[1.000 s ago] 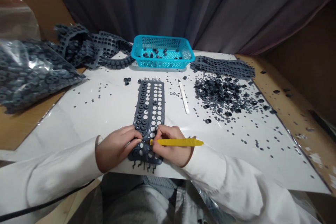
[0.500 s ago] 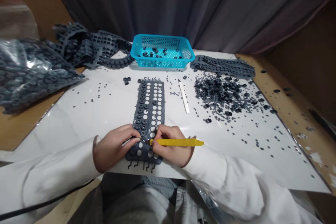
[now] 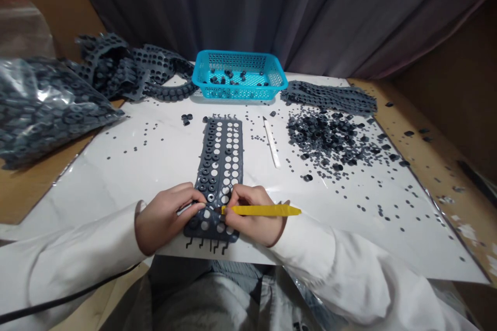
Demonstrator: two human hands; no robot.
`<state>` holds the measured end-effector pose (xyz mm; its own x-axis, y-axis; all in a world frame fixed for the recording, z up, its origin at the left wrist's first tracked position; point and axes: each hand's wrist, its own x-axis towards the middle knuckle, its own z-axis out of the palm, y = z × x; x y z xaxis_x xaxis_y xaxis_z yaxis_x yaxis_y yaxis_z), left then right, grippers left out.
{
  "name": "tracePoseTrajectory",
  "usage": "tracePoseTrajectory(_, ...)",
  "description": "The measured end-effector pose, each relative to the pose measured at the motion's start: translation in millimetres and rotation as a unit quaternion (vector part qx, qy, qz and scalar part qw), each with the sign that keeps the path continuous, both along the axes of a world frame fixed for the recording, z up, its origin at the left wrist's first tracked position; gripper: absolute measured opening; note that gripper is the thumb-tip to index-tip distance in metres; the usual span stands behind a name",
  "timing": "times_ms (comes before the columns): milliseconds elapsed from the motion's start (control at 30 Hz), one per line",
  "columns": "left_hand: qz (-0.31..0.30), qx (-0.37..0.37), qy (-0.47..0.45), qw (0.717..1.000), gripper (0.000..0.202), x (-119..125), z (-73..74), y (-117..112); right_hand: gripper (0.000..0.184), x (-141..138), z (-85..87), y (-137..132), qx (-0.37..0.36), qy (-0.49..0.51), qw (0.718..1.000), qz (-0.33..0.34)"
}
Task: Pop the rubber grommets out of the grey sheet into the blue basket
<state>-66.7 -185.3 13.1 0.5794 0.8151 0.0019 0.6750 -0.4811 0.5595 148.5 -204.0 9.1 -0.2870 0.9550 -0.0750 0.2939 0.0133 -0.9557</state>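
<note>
Perforated rubber sheet (image 3: 222,165), lower end between left hand (image 3: 165,220) and right hand (image 3: 252,220)

No readable text or labels

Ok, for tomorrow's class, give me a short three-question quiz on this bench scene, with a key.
1. True or false: the right hand holds the yellow tool.
2. Fill in the blank: the plastic basket at the back is ____.
3. What lies between the dark grey perforated sheet and the heap of small dark rings?

Key: 1. True. 2. Blue. 3. A white slender tool.
</note>
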Motion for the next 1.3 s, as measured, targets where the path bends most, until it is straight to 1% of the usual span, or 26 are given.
tracePoseTrajectory(133,0.017,-0.014,0.000,1.000,0.018,1,0.8,1,0.011,-1,0.5,0,0.003,0.003,1.000,-0.002)
tracePoseTrajectory(300,0.023,-0.015,-0.005,1.000,0.016,-1,-0.3,1,0.011,-1,0.0,1,0.005,-0.001,1.000,-0.002)
tracePoseTrajectory(433,0.019,-0.011,-0.009,1.000,0.016,-2,-0.6,2,0.010,-1,-1.0,1,0.002,0.002,1.000,-0.003)
tracePoseTrajectory(767,0.017,-0.012,-0.019,1.000,0.017,1,4.0,3,0.010,-1,-0.6,0,0.003,0.007,1.000,-0.004)
tracePoseTrajectory(867,0.004,-0.023,-0.013,1.000,0.017,-1,4.6,5,0.010,0,-1.6,1,0.001,0.014,1.000,-0.005)
tracePoseTrajectory(933,-0.014,-0.046,-0.010,0.999,0.016,-2,6.2,8,0.010,0,-1.5,2,-0.021,0.048,0.999,0.001)
tracePoseTrajectory(1000,-0.022,-0.075,-0.014,0.997,0.017,-3,8.4,11,0.012,3,0.2,5,-0.066,0.108,0.992,0.001)
tracePoseTrajectory(1033,-0.018,-0.089,-0.021,0.996,0.019,-3,9.7,12,0.013,4,1.7,7,-0.080,0.138,0.987,-0.010)
tracePoseTrajectory(1067,-0.008,-0.102,-0.034,0.994,0.022,-3,11.0,13,0.015,6,3.5,10,-0.078,0.157,0.984,-0.031)
tracePoseTrajectory(1100,0.006,-0.115,-0.053,0.992,0.025,-4,12.5,13,0.015,9,5.2,13,-0.055,0.160,0.984,-0.061)
tracePoseTrajectory(1133,0.025,-0.131,-0.076,0.988,0.028,-4,14.3,14,0.015,13,6.7,16,-0.014,0.143,0.985,-0.093)
tracePoseTrajectory(1200,0.068,-0.176,-0.125,0.974,0.033,-3,19.4,21,0.011,20,8.1,23,0.087,0.062,0.986,-0.127)
tracePoseTrajectory(1267,0.102,-0.227,-0.166,0.954,0.033,1,27.4,37,0.006,28,7.1,31,0.172,-0.052,0.977,-0.112)
tracePoseTrajectory(1300,0.110,-0.245,-0.181,0.946,0.032,5,32.7,51,0.007,31,5.9,36,0.204,-0.109,0.968,-0.093)
